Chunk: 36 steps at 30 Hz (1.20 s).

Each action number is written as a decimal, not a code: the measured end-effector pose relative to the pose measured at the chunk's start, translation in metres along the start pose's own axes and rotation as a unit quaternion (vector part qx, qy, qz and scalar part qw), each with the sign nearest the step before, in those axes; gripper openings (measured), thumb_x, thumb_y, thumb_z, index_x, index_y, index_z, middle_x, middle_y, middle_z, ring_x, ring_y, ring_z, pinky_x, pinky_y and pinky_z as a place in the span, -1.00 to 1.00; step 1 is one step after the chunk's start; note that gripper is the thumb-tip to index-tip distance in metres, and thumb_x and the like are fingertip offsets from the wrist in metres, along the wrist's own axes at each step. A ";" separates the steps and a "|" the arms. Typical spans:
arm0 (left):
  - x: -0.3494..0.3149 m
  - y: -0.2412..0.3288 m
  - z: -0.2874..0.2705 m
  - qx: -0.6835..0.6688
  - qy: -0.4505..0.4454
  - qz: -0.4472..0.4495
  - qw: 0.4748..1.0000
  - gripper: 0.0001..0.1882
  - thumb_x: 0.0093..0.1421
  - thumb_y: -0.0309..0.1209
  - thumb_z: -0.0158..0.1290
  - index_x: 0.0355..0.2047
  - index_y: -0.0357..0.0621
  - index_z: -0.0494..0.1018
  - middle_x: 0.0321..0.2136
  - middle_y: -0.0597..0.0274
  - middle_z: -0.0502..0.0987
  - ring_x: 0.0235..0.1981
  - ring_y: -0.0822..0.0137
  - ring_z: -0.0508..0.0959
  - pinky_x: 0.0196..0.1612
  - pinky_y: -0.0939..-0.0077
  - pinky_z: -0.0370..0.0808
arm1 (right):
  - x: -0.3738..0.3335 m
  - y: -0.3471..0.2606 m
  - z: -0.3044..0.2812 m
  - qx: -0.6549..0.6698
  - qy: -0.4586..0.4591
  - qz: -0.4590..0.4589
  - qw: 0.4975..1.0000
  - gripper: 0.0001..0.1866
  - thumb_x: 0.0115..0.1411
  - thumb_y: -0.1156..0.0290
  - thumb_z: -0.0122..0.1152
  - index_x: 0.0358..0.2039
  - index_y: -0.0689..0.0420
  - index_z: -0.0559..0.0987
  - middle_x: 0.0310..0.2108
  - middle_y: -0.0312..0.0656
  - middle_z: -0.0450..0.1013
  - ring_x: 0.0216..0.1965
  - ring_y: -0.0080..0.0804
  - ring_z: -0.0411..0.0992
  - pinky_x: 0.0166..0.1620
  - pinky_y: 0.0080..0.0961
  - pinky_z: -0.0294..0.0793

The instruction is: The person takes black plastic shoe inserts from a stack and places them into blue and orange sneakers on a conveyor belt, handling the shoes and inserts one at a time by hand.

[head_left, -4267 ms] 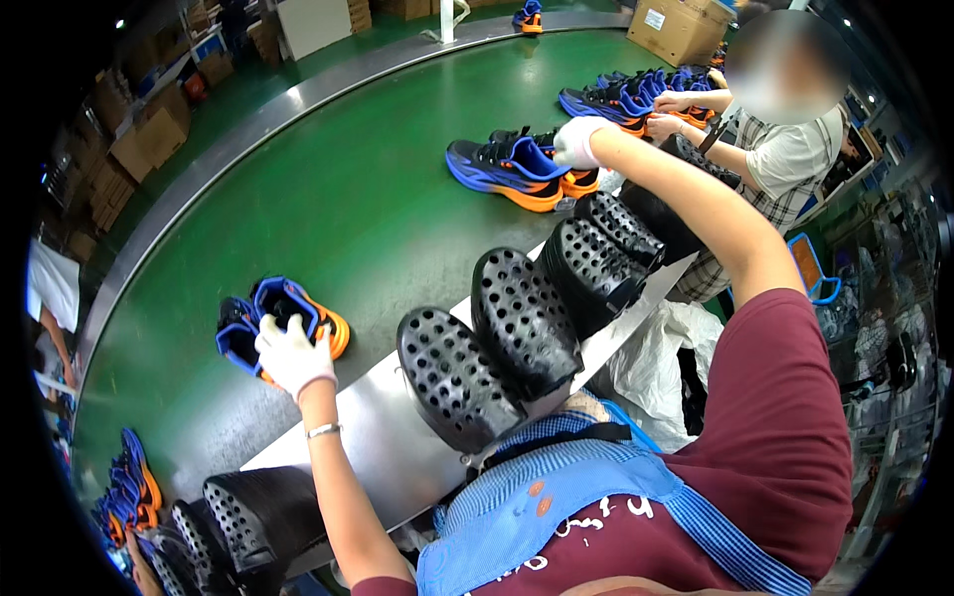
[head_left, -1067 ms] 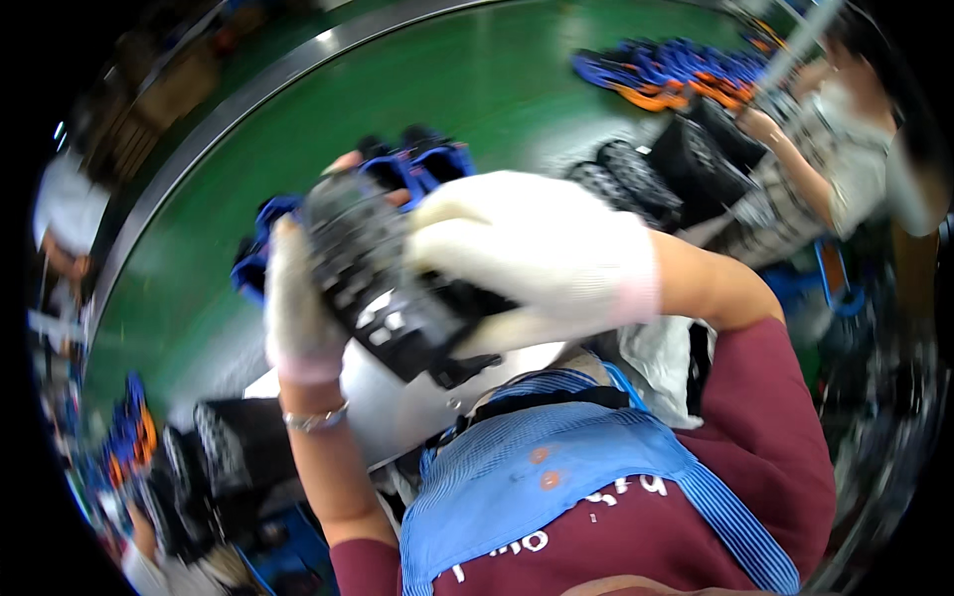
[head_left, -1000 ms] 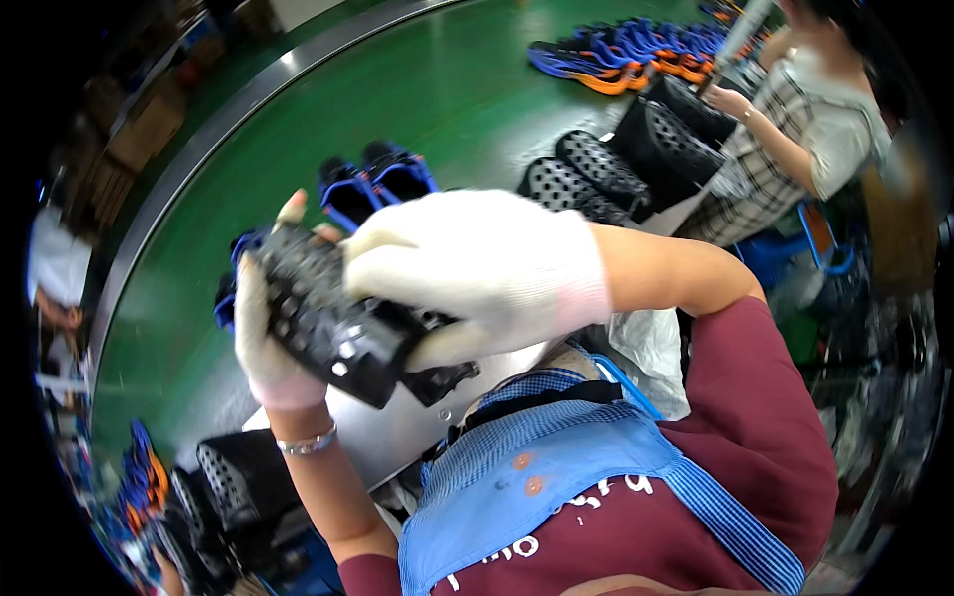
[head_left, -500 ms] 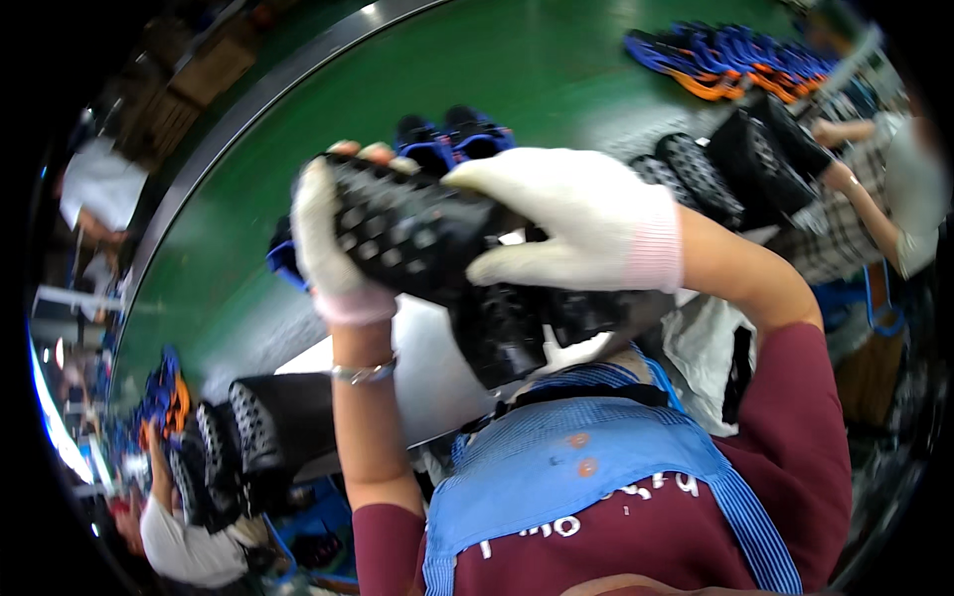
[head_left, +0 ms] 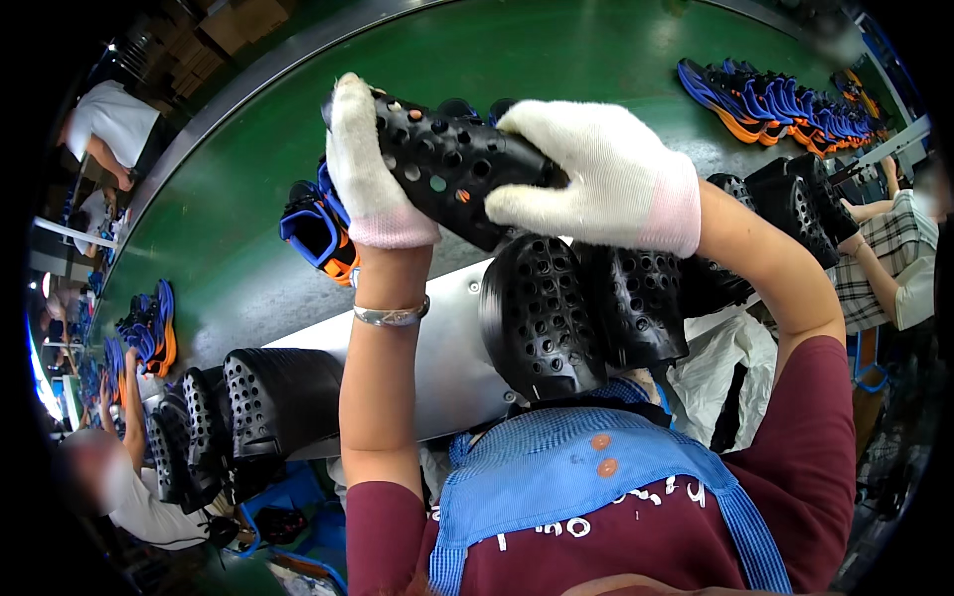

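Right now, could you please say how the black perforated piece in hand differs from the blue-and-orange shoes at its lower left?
The perforated piece is black; the shoes mix blue, orange and black. The left hand and right hand hold the piece tilted, while the shoes rest on the green surface. Both show black.

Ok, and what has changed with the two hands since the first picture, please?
The left hand has let go of the blue-and-black shoes, and the right hand has come inward from the right. Both have taken hold of a black perforated form, raised between them. The dark forms at lower left still stand in their row.
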<state>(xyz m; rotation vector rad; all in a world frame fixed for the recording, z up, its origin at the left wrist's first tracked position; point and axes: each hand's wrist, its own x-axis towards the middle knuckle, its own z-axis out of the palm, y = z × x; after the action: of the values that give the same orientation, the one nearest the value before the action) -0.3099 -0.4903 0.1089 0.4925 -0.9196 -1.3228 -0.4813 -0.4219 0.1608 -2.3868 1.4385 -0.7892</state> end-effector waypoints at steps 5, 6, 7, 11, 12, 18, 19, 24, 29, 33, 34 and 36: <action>0.027 -0.018 -0.028 0.090 0.011 -0.071 0.993 -0.59 0.32 -0.02 0.03 -0.13 -0.13 0.44 -0.33 0.19 0.56 -0.33 0.35 0.56 -0.26 0.43 0.55 | 0.020 0.019 -0.005 -0.074 0.000 -0.007 0.997 -0.56 0.07 0.06 0.25 -0.45 0.28 0.52 -0.58 0.06 0.46 -0.47 -0.01 0.51 -0.34 -0.23 0.52; 0.030 -0.027 -0.037 0.139 -0.018 -0.071 0.988 -0.58 0.33 -0.02 0.01 -0.10 -0.12 0.44 -0.30 0.18 0.56 -0.29 0.34 0.56 -0.25 0.43 0.54 | 0.019 0.025 -0.005 -0.086 0.004 0.001 0.996 -0.55 0.07 0.04 0.25 -0.45 0.27 0.52 -0.57 0.06 0.46 -0.47 0.00 0.51 -0.34 -0.23 0.51; 0.024 -0.033 -0.038 0.135 0.018 -0.100 0.986 -0.59 0.37 -0.04 -0.04 -0.06 -0.13 0.45 -0.24 0.18 0.56 -0.24 0.37 0.55 -0.23 0.45 0.52 | 0.018 0.029 -0.012 -0.110 -0.027 0.030 0.993 -0.58 0.08 0.09 0.27 -0.34 0.26 0.54 -0.49 0.04 0.49 -0.42 -0.04 0.52 -0.31 -0.28 0.50; 0.005 -0.063 -0.086 0.393 -0.145 -0.110 0.901 -0.52 0.28 -0.17 0.06 0.08 -0.24 0.43 -0.14 0.10 0.57 -0.24 0.28 0.61 -0.15 0.45 0.54 | 0.013 0.063 -0.014 -0.092 -0.084 0.119 0.985 -0.53 0.08 0.05 0.24 -0.31 0.28 0.57 -0.50 0.02 0.50 -0.44 -0.13 0.51 -0.30 -0.35 0.49; -0.003 -0.075 -0.096 0.470 -0.207 -0.048 0.857 -0.52 0.25 -0.18 0.09 0.08 -0.23 0.44 -0.12 0.06 0.58 -0.21 0.25 0.62 -0.09 0.44 0.54 | 0.013 0.070 -0.011 -0.054 -0.094 0.152 0.982 -0.47 0.06 -0.04 0.21 -0.39 0.29 0.58 -0.56 0.02 0.47 -0.48 -0.13 0.50 -0.32 -0.34 0.48; -0.024 -0.112 -0.107 0.583 -0.277 -0.001 0.764 -0.59 0.17 -0.23 0.13 -0.02 -0.15 0.50 -0.04 0.05 0.50 -0.08 0.04 0.55 0.01 0.31 0.48 | 0.027 0.075 -0.003 0.006 -0.209 0.256 0.944 -0.39 0.05 -0.09 0.22 -0.31 0.34 0.61 -0.50 -0.02 0.52 -0.45 -0.32 0.53 -0.32 -0.43 0.51; -0.021 -0.109 -0.105 0.591 -0.284 -0.027 0.754 -0.59 0.17 -0.20 0.11 -0.03 -0.14 0.49 -0.05 0.06 0.50 -0.06 0.03 0.53 0.02 0.27 0.47 | 0.028 0.074 -0.003 0.039 -0.216 0.278 0.935 -0.40 0.07 -0.08 0.22 -0.29 0.34 0.61 -0.51 -0.05 0.52 -0.47 -0.36 0.52 -0.34 -0.46 0.52; 0.006 -0.098 -0.096 0.499 -0.188 0.009 0.846 -0.53 0.12 -0.22 0.18 0.03 -0.09 0.47 -0.01 0.07 0.46 -0.05 0.07 0.51 0.07 0.27 0.44 | 0.003 0.068 -0.031 0.025 -0.172 0.262 0.949 -0.46 0.11 0.00 0.21 -0.22 0.32 0.60 -0.49 -0.10 0.50 -0.51 -0.47 0.49 -0.40 -0.52 0.48; 0.063 -0.128 -0.118 0.630 -0.221 0.116 0.735 -0.51 0.17 -0.25 0.10 0.13 0.00 0.43 0.05 0.00 0.48 0.06 -0.03 0.44 0.16 0.22 0.38 | -0.011 0.028 -0.054 0.089 -0.159 0.321 0.929 -0.48 0.14 0.11 0.17 -0.03 0.25 0.57 -0.44 -0.31 0.48 -0.55 -0.60 0.41 -0.42 -0.62 0.43; 0.091 -0.138 -0.120 0.590 -0.208 0.005 0.780 -0.64 0.24 -0.14 0.00 -0.11 -0.07 0.58 -0.15 0.00 0.61 -0.09 -0.02 0.56 0.00 0.25 0.46 | -0.016 0.036 -0.061 0.174 -0.141 0.349 0.910 -0.62 0.18 0.12 0.19 -0.18 0.18 0.62 -0.54 -0.37 0.42 -0.59 -0.69 0.34 -0.49 -0.70 0.31; 0.095 -0.140 -0.121 0.557 -0.208 -0.057 0.802 -0.63 0.25 -0.11 -0.02 -0.14 -0.06 0.60 -0.17 0.01 0.61 -0.11 -0.01 0.57 -0.02 0.25 0.47 | -0.020 0.051 -0.060 0.216 -0.135 0.359 0.898 -0.66 0.21 0.09 0.17 -0.35 0.15 0.61 -0.61 -0.41 0.38 -0.62 -0.70 0.31 -0.53 -0.69 0.25; 0.098 -0.143 -0.119 0.595 -0.180 -0.055 0.782 -0.58 0.26 -0.04 -0.06 -0.17 -0.07 0.60 -0.19 0.02 0.61 -0.12 -0.02 0.57 -0.05 0.26 0.48 | -0.028 0.082 -0.062 0.287 -0.121 0.342 0.887 -0.67 0.23 0.11 0.16 -0.46 0.13 0.58 -0.68 -0.44 0.33 -0.67 -0.71 0.27 -0.57 -0.69 0.19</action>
<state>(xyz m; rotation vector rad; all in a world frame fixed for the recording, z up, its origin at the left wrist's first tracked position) -0.3025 -0.6375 -0.0410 1.2918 -2.0725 -0.7799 -0.5873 -0.4331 0.1644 -1.3426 1.5139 -0.5825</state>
